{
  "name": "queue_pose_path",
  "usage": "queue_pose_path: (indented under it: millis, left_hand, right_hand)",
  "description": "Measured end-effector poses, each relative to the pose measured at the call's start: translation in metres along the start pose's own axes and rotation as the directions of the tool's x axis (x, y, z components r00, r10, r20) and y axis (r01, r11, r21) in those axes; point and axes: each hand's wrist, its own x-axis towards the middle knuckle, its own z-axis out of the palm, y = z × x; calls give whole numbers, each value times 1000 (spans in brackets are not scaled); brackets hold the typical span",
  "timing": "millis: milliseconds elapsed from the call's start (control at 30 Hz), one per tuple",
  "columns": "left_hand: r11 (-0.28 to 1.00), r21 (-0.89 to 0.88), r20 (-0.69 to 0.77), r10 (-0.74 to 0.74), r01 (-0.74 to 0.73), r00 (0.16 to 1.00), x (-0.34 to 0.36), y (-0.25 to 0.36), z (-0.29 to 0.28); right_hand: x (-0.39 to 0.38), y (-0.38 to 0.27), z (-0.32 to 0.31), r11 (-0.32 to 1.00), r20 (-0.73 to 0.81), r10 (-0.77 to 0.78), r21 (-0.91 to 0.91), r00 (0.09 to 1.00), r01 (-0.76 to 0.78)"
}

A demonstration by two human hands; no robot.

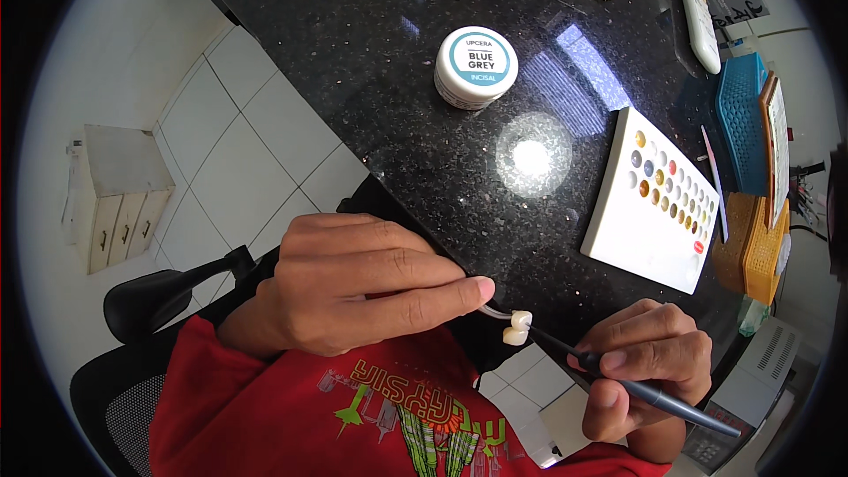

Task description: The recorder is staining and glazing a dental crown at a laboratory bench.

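Note:
My left hand [371, 287] is closed on a thin, curved metal holder [496, 311], most of it hidden behind the fingers. At the holder's end sit small tooth-shaped dental crowns [517, 328], cream-white and joined side by side. My right hand [652, 358] pinches a slim brush [678, 405] with a dark grey-blue handle. Its dark, pointed end reaches the crowns from the right and appears to touch them. Both hands are in front of my body at the table's near edge. Beyond them stands a closed white jar [474, 68] with a teal-ringed lid.
A white palette [643, 243] with rows of coloured wells lies on the black speckled table [353, 53], right of the jar. Farther right are a blue basket [740, 128], a yellow basket [751, 252] and a white remote control [697, 18]. A chair armrest [150, 305] is at left.

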Motion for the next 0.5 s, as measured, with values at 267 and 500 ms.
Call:
queue_pose_path:
  millis: [267,500]
  left_hand:
    - [1000,-3,-3,21,-21,1000,2,0,0]
    - [1000,-8,-13,29,-29,1000,1,-1,0]
  right_hand:
    - [-2,-1,0,1000,-35,5,16,999,-4]
    - [-1,-3,0,1000,-55,12,12,998,-11]
